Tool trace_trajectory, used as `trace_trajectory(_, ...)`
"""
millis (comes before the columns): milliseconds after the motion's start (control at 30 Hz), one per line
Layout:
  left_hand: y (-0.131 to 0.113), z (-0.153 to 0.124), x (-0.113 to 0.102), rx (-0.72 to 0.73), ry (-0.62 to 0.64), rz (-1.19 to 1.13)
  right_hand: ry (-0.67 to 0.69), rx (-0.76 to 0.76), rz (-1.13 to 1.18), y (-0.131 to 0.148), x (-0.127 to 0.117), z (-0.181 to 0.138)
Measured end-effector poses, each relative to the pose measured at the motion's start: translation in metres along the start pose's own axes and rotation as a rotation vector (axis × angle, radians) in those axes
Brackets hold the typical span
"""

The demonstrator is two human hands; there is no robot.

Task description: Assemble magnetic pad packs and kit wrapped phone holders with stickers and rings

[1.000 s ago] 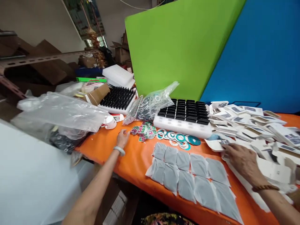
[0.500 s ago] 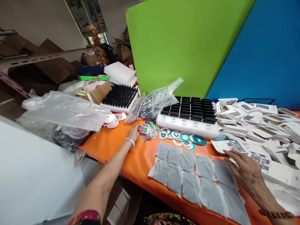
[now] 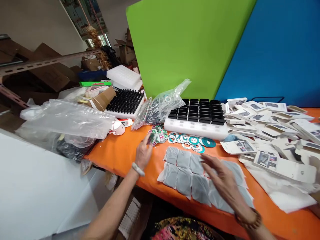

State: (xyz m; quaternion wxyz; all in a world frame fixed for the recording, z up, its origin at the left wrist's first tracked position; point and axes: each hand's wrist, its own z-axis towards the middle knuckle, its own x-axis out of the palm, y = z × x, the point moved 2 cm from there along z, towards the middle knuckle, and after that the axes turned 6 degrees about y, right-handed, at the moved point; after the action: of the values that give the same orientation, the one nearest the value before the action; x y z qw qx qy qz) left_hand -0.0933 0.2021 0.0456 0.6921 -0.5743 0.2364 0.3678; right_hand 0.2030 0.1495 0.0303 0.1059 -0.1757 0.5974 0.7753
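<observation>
My left hand (image 3: 143,154) is raised a little over the orange tabletop, its fingers closed on a small dark green card (image 3: 151,137); whether it is one card or several I cannot tell. Just beyond it lies a loose pile of green, pink and white cards (image 3: 160,136). My right hand (image 3: 220,173), slightly blurred, hovers with fingers apart above the flat grey pieces in thin translucent sleeves (image 3: 183,181), which lie in two rows. It hides some of them. Teal and white rings (image 3: 193,140) are spread behind the sleeves.
A white foam tray (image 3: 195,128) of black pieces stands behind the rings, beside a clear bag of rings (image 3: 160,110). Flattened white boxes (image 3: 285,166) heap up on the right. Plastic bags (image 3: 75,115) cover the left end, near a small white figurine (image 3: 117,127).
My left hand has drawn back from the card pile with a green card in its fingers. My right hand has moved left from the white boxes to above the grey sleeves.
</observation>
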Motion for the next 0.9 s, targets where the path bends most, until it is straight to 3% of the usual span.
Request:
trace_trajectory(100, -0.036, -0.047, 0.021, 0.149, 0.069, -0.139, 0.179, 0.211, 0.531, 0.031, 0.052, -0.003)
trace_trajectory(167, -0.049, -0.070, 0.032, 0.243, 0.103, -0.193, 0.212, 0.281, 0.703, 0.044, 0.073, -0.004)
trace_trajectory(300, -0.054, -0.094, 0.046, 0.381, 0.130, -0.149, 0.145, 0.352, 0.767, 0.047, 0.082, -0.007)
trace_trajectory(500, -0.066, -0.115, 0.054, 0.337, 0.212, -0.192, 0.122, 0.448, 0.716, 0.027, 0.074, -0.024)
trace_trajectory(700, -0.085, -0.116, 0.044, 0.086, 0.449, -0.471, 0.209, 0.369, 0.572, 0.021, 0.043, -0.031)
trace_trajectory(833, -0.080, -0.102, 0.048, -0.290, 0.356, -0.818, 0.399, 0.314, 0.530, 0.022, 0.021, -0.032)
trace_trajectory(900, -0.081, -0.100, 0.056, -0.461, 0.419, -1.067, 0.463, 0.288, 0.518, 0.024, 0.015, -0.033)
